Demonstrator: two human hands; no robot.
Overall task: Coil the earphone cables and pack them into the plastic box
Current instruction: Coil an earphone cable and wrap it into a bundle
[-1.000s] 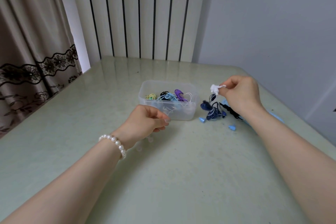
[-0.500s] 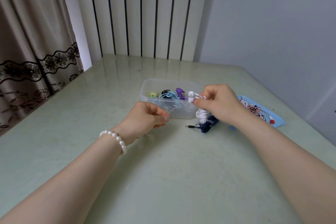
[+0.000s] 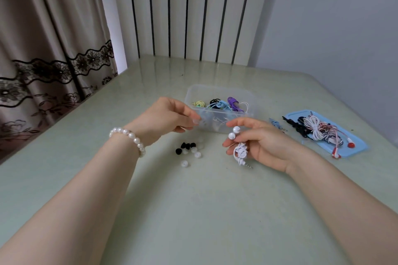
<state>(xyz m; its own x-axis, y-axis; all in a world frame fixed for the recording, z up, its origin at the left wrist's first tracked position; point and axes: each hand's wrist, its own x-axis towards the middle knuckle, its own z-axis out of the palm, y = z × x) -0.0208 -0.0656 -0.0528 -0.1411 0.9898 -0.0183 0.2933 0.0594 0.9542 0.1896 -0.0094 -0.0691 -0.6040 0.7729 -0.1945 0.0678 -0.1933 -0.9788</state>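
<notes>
A clear plastic box (image 3: pixel 219 89) stands mid-table with several coiled earphones inside, yellow, black, blue and purple. My right hand (image 3: pixel 265 144) holds a bundled white earphone (image 3: pixel 240 149) just in front of the box, its two buds up and its jack hanging down. My left hand (image 3: pixel 170 117) hovers at the box's left front corner, fingers pinched together; whether it holds something small I cannot tell. A blue lid (image 3: pixel 353 146) on the right carries a tangle of black, white and red earphones (image 3: pixel 316 130).
Several loose ear tips (image 3: pixel 189 149), black and clear, lie on the table below my left hand. A small blue earphone (image 3: pixel 275 123) lies between box and lid. A curtain hangs at left, a radiator behind the table, a wall at right.
My right hand has carried the white earphone from the right of the box toward me, in front of it. My left hand has lifted, uncovering the ear tips.
</notes>
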